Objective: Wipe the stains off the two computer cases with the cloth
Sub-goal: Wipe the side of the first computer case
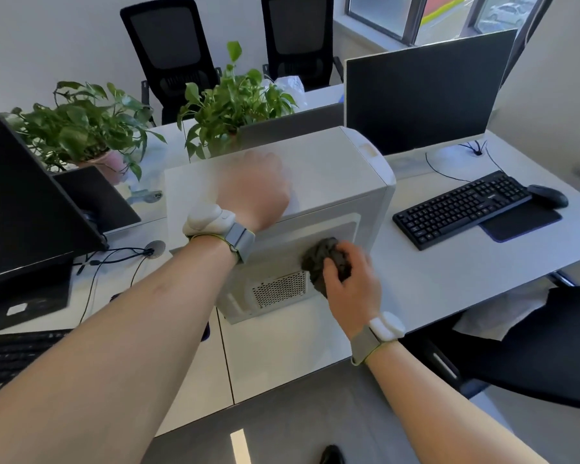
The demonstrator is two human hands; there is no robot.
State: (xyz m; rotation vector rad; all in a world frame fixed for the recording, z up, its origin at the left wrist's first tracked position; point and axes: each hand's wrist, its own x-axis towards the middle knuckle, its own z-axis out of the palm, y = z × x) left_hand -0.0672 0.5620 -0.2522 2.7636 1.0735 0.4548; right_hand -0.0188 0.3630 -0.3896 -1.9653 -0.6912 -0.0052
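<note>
One white case (315, 182) stands on the desk (449, 272), its long axis running from near-left to far-right; only this one case can be identified in view. The left hand (253, 192) lies on the case's top panel, blurred; its fingers appear to spread flat, bracing the case rather than gripping it. The right hand (352, 279) has its fingers curled round a bunched dark cloth (325, 261) and presses it against the near side panel, just above and right of the vent grille (279, 289).

Governing relation: the cloth sits at the right-hand end of the side panel, so the unwiped length of that face lies leftward from the right hand, along the case's long axis. The right hand is nearer this face; the left is placed above it.

Judgement: wiping of the side panel is in hand. No stains can be made out at this resolution.
</note>
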